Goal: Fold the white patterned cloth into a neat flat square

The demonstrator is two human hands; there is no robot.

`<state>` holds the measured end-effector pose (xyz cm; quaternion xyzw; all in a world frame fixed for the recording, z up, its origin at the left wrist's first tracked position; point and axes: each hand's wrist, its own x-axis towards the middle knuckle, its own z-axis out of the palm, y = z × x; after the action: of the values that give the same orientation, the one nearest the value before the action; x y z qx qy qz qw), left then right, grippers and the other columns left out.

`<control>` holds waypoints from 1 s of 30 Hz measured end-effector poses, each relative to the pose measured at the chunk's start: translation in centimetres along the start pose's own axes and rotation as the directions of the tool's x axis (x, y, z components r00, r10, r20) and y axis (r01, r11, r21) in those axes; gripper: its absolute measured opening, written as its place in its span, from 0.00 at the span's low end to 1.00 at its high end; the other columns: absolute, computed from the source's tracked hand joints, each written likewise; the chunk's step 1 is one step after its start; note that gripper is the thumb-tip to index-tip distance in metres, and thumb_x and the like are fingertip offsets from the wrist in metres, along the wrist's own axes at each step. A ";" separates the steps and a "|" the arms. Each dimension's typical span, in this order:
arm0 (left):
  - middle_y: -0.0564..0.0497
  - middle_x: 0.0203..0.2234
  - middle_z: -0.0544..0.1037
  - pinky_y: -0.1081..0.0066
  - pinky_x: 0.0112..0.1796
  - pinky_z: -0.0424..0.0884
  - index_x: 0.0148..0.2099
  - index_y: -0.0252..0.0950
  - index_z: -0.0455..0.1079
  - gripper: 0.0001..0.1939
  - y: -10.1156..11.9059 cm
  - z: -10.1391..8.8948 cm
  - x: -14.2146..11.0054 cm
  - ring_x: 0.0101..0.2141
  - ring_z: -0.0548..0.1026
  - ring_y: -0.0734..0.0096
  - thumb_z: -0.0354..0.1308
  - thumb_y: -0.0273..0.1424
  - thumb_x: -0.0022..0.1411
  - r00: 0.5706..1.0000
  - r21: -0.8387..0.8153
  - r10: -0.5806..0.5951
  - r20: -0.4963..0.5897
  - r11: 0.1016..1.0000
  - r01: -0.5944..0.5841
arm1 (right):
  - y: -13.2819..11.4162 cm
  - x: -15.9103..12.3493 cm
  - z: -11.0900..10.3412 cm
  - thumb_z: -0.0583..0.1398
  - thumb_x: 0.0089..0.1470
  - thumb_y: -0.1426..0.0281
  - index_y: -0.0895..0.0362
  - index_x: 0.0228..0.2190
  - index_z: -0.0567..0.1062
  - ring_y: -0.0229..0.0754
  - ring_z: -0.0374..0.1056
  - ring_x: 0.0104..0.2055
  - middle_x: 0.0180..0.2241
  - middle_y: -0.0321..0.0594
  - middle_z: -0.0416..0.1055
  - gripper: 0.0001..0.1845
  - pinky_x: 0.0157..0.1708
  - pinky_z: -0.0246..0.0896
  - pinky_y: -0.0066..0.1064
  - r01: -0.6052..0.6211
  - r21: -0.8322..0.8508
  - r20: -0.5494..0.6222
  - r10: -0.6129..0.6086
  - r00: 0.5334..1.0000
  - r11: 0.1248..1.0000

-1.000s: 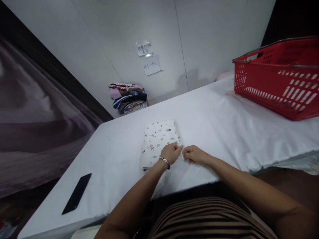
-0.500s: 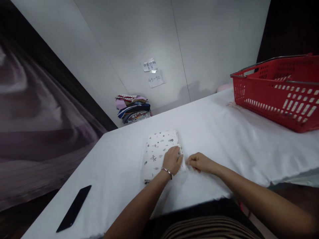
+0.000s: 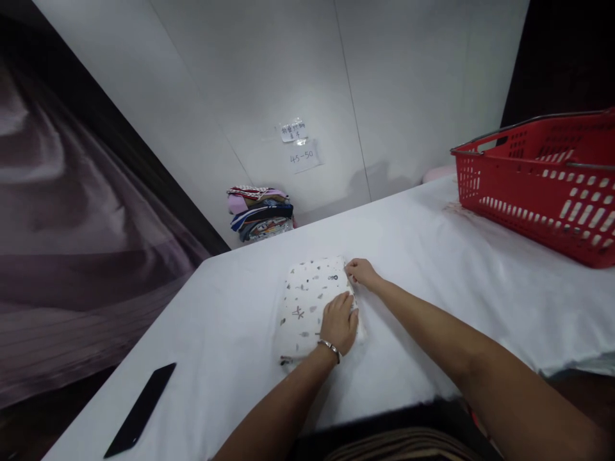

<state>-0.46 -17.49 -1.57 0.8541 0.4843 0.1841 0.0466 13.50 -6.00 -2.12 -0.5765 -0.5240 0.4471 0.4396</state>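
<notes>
A folded white cloth (image 3: pixel 302 296) with small grey and brown printed motifs lies on the white-covered table in front of me. My left hand (image 3: pixel 339 322), with a metal bracelet at the wrist, rests flat on its right side, fingers stretched forward. At the far right corner of the cloth, my right hand (image 3: pixel 362 273) has its fingers pinched together on the edge. The fingertips are small in view and partly hidden by the hand.
A red plastic basket (image 3: pixel 533 189) stands on the right of the table (image 3: pixel 221 320). Several folded fabrics (image 3: pixel 262 214) are stacked beyond the far edge, by the wall. At the front left lies a flat black object (image 3: pixel 141 410). Paper signs (image 3: pixel 305 155) hang on the wall.
My right hand has moved away from me, from beside the cloth's near right side to its far right corner. My left hand still lies on the cloth, its fingers a little straighter.
</notes>
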 end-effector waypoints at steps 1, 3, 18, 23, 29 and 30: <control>0.45 0.55 0.66 0.57 0.54 0.58 0.56 0.36 0.61 0.19 0.0 0.1 -0.1 0.56 0.61 0.63 0.44 0.31 0.65 1.000 0.002 0.001 -0.005 1.000 -0.001 | 0.0 0.4 0.2 0.58 0.46 0.73 0.59 0.22 0.71 0.30 0.60 0.17 0.21 0.35 0.70 0.04 0.19 0.53 0.22 0.009 -0.021 -0.015 -0.009 1.000 1.000; 0.45 0.56 0.65 0.56 0.55 0.57 0.57 0.36 0.61 0.19 -0.1 0.3 -0.1 0.56 0.60 0.63 0.43 0.31 0.65 1.000 0.008 -0.001 -0.010 1.000 0.001 | 0.1 1.2 0.5 0.60 0.45 0.70 0.59 0.22 0.71 0.32 0.61 0.20 0.22 0.36 0.71 0.05 0.21 0.54 0.23 0.016 -0.073 -0.040 -0.019 0.999 0.997; 0.45 0.55 0.66 0.55 0.55 0.59 0.57 0.38 0.61 0.20 0.0 0.5 -0.4 0.56 0.61 0.62 0.45 0.31 0.64 0.997 0.000 0.006 -0.075 1.000 -0.006 | 0.3 3.8 1.5 0.57 0.44 0.72 0.60 0.23 0.74 0.38 0.67 0.30 0.27 0.40 0.74 0.05 0.27 0.54 0.24 0.017 -0.308 -0.146 -0.065 0.987 0.951; 0.45 0.56 0.65 0.55 0.55 0.59 0.57 0.37 0.61 0.19 -0.2 0.4 -0.4 0.56 0.61 0.61 0.44 0.30 0.64 0.998 -0.031 0.000 -0.070 1.000 -0.002 | 0.9 3.8 1.4 0.56 0.45 0.73 0.60 0.24 0.74 0.38 0.67 0.30 0.27 0.40 0.74 0.07 0.28 0.54 0.24 0.000 -0.330 -0.164 -0.057 0.985 0.944; 0.46 0.56 0.66 0.55 0.55 0.58 0.56 0.37 0.62 0.19 -0.1 0.3 -0.5 0.56 0.61 0.60 0.44 0.30 0.64 0.999 -0.052 -0.001 -0.054 0.999 -0.002 | 0.4 3.7 1.4 0.58 0.47 0.63 0.59 0.26 0.73 0.40 0.67 0.30 0.28 0.41 0.74 0.11 0.27 0.54 0.26 -0.036 -0.380 -0.156 -0.026 0.987 0.924; 0.46 0.56 0.66 0.55 0.55 0.58 0.56 0.38 0.62 0.19 -0.1 0.3 -0.5 0.56 0.61 0.60 0.45 0.30 0.64 0.999 -0.053 -0.007 -0.052 0.999 0.004 | 0.3 3.7 1.4 0.59 0.46 0.61 0.59 0.26 0.73 0.40 0.67 0.30 0.28 0.42 0.74 0.13 0.27 0.53 0.27 -0.046 -0.391 -0.155 -0.016 0.988 0.919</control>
<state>-0.68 -17.79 -1.96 0.8461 0.4826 0.2189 0.0571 12.42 -2.23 -2.92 -0.6901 -0.5630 0.2899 0.3505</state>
